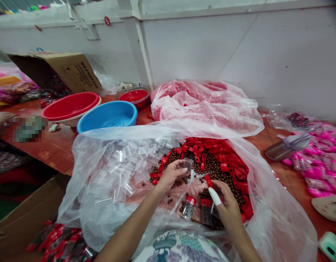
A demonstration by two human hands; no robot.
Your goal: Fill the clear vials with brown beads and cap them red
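Between the fingertips of my left hand [172,175] is a small clear plastic tube [188,165]. My right hand [225,202], with a white cover on the thumb, pinches a red plastic cap [208,180]. Both hands hover over a large translucent plastic sheet [282,214]. On it lie brown beads or balls [211,165], a heap of red caps [240,174] at the right and a pile of clear tubes [124,171] at the left. Several red-capped clear tubes [188,207] lie near my right hand; what fills them is hard to make out.
Behind the sheet are a blue basin [108,114], a red basin [71,105] and a plastic bag of red pieces [203,100]. Pink packets [325,153] and a cup [285,147] are at right. A cardboard box [28,214] holds red-capped tubes. Another person's hand [0,120] is far left.
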